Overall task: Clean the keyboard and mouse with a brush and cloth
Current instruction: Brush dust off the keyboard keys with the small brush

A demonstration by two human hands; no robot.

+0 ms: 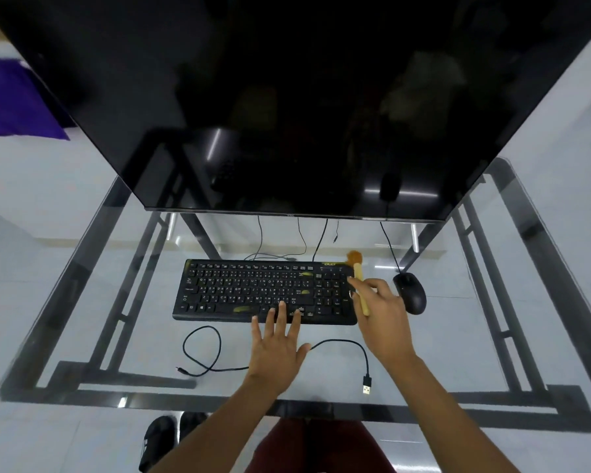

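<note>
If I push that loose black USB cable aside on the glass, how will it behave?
The loose USB cable is thin and lies in a loop and curves, so it is probably floppy and will bend rather than move as one piece. On the smooth glass desk it will likely slide easily. It looks light; its plug end may trail.

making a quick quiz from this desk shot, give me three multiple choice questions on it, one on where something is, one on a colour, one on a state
1. Where is the mouse?
A. right of the keyboard
B. left of the keyboard
C. on the keyboard

2. What colour are the brush bristles?
A. white
B. orange-brown
C. blue

3. What is the left hand doing?
A. gripping the loose cable
B. making a fist
C. lying flat, fingertips on the keyboard's front edge

Answers: 1 A, it sits just past the number pad. 2 B, the tuft at the keyboard's far corner shows it. 3 C, fingers spread straight; the right hand holds the brush.
</note>
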